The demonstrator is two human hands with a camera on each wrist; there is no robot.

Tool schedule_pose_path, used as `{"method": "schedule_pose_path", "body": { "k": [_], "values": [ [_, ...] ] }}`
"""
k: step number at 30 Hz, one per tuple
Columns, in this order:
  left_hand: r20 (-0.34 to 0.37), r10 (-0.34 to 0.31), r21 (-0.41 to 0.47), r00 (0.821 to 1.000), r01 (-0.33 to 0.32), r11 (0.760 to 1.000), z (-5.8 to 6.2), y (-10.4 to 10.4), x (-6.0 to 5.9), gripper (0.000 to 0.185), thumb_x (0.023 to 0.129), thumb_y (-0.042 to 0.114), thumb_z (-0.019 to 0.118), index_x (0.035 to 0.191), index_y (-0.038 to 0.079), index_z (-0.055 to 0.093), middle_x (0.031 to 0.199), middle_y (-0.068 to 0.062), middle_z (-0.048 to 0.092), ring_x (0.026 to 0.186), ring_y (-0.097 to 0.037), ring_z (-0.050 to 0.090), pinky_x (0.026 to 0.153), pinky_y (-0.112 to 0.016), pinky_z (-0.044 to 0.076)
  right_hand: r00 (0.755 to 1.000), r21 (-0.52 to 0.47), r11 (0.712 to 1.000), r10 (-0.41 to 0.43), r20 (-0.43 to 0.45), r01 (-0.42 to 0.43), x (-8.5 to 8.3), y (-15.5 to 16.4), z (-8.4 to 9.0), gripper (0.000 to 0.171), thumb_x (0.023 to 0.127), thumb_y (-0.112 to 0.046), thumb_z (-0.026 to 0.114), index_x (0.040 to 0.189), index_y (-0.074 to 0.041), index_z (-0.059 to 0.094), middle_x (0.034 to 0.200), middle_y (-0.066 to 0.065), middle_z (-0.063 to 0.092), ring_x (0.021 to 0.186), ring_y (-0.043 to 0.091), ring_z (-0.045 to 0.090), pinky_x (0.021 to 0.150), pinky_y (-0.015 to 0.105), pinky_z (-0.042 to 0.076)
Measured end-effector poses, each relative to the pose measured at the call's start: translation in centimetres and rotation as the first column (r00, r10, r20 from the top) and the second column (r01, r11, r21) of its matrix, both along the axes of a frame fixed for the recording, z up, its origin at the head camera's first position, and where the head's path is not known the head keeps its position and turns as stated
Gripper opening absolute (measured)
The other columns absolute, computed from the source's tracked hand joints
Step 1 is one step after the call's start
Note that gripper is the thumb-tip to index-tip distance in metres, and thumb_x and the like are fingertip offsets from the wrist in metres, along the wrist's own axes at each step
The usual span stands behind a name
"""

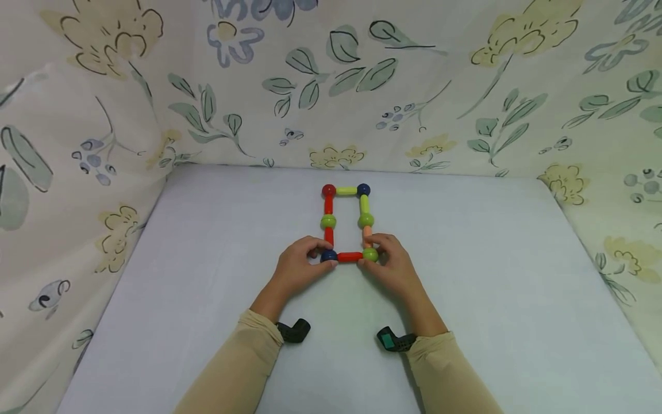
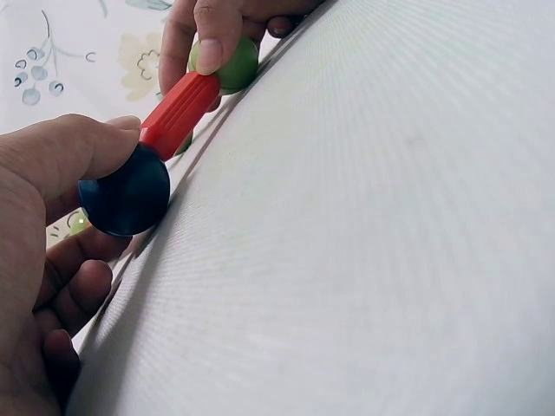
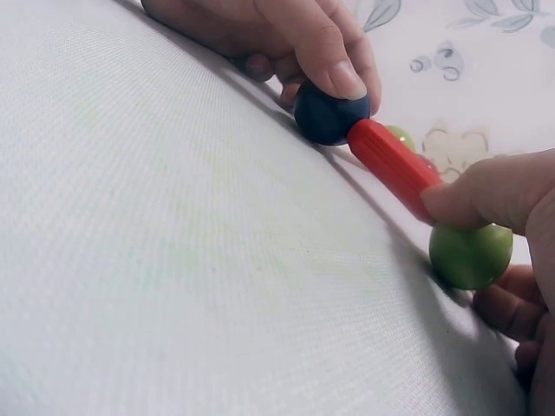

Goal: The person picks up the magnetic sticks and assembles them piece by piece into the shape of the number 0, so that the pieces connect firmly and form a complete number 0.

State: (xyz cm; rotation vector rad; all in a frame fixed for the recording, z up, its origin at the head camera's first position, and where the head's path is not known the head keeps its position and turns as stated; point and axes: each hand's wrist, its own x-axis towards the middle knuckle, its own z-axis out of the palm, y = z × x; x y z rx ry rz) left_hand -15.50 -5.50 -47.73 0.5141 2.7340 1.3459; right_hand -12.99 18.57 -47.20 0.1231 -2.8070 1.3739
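A rectangle of coloured rods joined by balls lies on the white table [image 1: 491,287]. Its near side is a red rod [image 1: 349,257] between a dark blue ball [image 1: 328,256] and a green ball [image 1: 369,255]. My left hand [image 1: 300,264] pinches the dark blue ball between thumb and fingers. At the near right corner, my right hand [image 1: 390,264] pinches the green ball, its thumb touching the red rod's end in the right wrist view. Red rods [image 1: 328,204] form the left side. A yellow-green rod [image 1: 364,203] and an orange rod [image 1: 367,231] form the right.
At the far corners sit a red ball [image 1: 328,190] and a second dark blue ball [image 1: 364,190], with a yellow-green rod [image 1: 346,191] between them. Green balls [image 1: 328,221] mark mid-sides. Floral cloth [image 1: 331,86] hangs behind the table and at both sides.
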Motion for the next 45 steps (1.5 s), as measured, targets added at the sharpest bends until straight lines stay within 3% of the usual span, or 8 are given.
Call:
{"method": "schedule_pose_path", "body": {
  "k": [21,45],
  "values": [
    [-0.019,-0.016,-0.005,1.0,0.015,1.0,-0.31,0.09,-0.1,0.029,0.082,0.034,0.08,0.107,0.025,0.071,0.098,0.01,0.063,0.089,-0.01,0.055,0.075,-0.03,0.048,1.0,-0.004,1.0,-0.013,0.015,0.013,0.16,0.08,-0.11,0.047,0.084,-0.022,0.078,0.128,-0.019,0.062,0.133,0.006,0.055,0.103,0.023,0.053,0.087,0.041,0.048],
    [-0.018,0.003,-0.003,1.0,-0.003,1.0,-0.35,-0.02,0.02,0.029,0.082,0.036,0.079,0.108,0.025,0.071,0.097,0.011,0.063,0.089,-0.01,0.054,0.075,-0.03,0.047,1.0,-0.015,1.0,0.014,-0.027,-0.014,-0.04,0.12,-0.1,0.046,0.083,-0.021,0.078,0.126,-0.017,0.064,0.129,0.007,0.057,0.102,0.023,0.054,0.088,0.041,0.049]
  ]
}}
